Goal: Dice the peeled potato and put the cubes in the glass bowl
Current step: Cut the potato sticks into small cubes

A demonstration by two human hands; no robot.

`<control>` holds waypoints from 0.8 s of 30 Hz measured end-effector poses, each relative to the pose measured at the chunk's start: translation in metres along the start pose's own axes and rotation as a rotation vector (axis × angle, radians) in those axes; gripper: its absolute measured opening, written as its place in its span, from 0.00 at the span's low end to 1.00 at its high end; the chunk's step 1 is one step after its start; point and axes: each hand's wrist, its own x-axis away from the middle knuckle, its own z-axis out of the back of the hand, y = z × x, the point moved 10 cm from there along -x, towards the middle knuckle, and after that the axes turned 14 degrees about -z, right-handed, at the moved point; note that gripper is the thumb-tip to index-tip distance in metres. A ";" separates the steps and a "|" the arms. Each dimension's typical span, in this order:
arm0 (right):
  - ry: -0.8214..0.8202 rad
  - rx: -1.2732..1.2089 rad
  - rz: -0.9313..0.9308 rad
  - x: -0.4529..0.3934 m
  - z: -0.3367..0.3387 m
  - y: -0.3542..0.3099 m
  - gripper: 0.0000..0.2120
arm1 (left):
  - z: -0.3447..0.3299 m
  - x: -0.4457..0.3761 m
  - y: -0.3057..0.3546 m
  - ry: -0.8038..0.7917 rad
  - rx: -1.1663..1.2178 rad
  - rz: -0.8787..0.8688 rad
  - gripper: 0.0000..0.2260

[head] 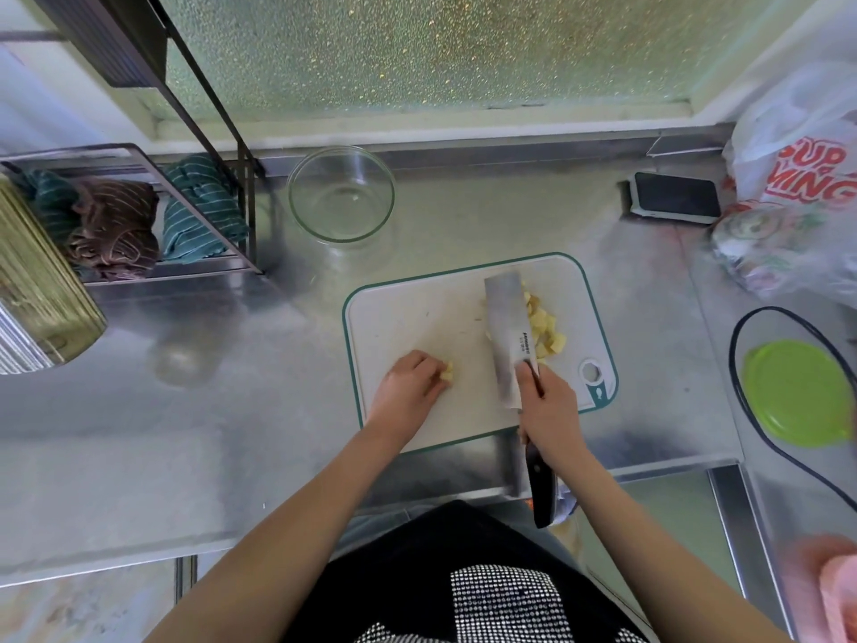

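Our left hand (410,387) curls over the last small potato piece (448,371) on the cutting board (417,317), our right hand (549,410) grips the cleaver (510,336); wet, firm, likely slippery cubes (545,334) want scooping into the empty glass bowl (341,194).

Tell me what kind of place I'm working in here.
Most likely a home kitchen: a steel counter with a cutting board holding potato cubes, a cleaver in the right hand, a glass bowl, and dishcloths on a rack.
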 end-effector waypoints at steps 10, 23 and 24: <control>-0.345 -0.529 -0.322 -0.001 0.000 0.022 0.16 | -0.036 -0.048 0.014 0.147 0.795 0.575 0.10; -0.510 -0.702 -0.368 0.008 -0.023 0.011 0.16 | -0.065 -0.048 0.051 0.170 1.539 0.841 0.17; -0.510 -0.701 -0.368 0.007 -0.024 0.010 0.17 | -0.065 -0.047 0.053 0.151 1.544 0.853 0.16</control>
